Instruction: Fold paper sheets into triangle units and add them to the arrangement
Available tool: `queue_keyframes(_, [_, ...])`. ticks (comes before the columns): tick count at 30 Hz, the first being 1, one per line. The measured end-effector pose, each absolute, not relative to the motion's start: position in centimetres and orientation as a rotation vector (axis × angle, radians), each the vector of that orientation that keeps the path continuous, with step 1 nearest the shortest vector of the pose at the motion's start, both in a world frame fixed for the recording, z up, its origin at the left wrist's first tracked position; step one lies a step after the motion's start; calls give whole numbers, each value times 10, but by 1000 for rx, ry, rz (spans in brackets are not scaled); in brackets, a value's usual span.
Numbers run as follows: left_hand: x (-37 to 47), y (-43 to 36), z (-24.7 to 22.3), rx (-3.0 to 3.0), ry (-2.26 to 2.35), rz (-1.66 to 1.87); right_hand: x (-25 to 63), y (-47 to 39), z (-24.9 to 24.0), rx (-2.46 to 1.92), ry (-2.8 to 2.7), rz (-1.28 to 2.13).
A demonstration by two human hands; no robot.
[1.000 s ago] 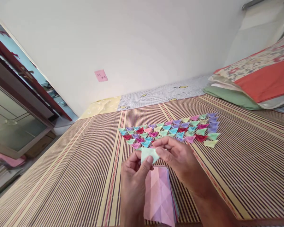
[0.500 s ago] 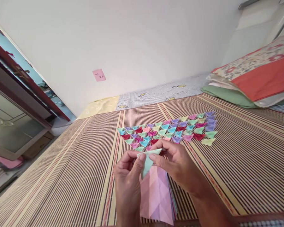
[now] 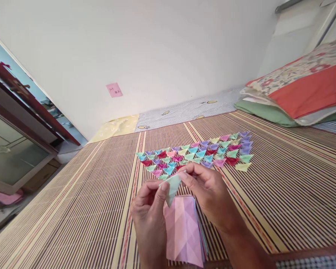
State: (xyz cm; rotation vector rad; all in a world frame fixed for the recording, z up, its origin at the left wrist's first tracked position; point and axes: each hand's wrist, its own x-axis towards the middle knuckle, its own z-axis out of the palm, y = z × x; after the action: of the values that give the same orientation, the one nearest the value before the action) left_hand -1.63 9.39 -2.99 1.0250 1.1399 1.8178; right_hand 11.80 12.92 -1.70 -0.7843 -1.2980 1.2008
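A pale green folded paper triangle [image 3: 173, 188] is held up between my two hands, its point facing down. My left hand [image 3: 151, 209] pinches its left corner between thumb and fingers. At the upper right corner, the thumb and fingers of my right hand [image 3: 208, 190] are closed on the same paper. Below lies a stack of creased paper sheets with a pink one [image 3: 184, 231] on top. Rows of small folded coloured papers [image 3: 192, 153] are laid out on the striped mat [image 3: 95, 209] beyond my hands, which hide part of the nearest row.
Folded bedding with a red and floral cover [image 3: 305, 87] sits at the back right. A white wall [image 3: 184, 48] with a pink note [image 3: 114, 90] rises behind the mat. At the left stand a glass-fronted cabinet [image 3: 11, 153] and a doorway.
The green triangle has tilted, its right corner now higher. My right hand has shifted its pinch towards that corner. The whole view has moved slightly.
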Motion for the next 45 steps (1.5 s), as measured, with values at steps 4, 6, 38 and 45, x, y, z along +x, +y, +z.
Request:
queue_keyframes(4, [-18,95,-32,886,970,1677,118,130,-17,-792,-1285,1183])
queue_keyframes(6, [-17,96,-32,851,960,1663,118,131,-17,-800,-1285,1170])
queue_keyframes(38, [-16,97,-28,1022,1084,1612,122,143,-22,-766,-1376,1284])
queue_keyframes(45, [-22,100,-29,1045,1108,1478,120,140,-27,-808,-1481,1233])
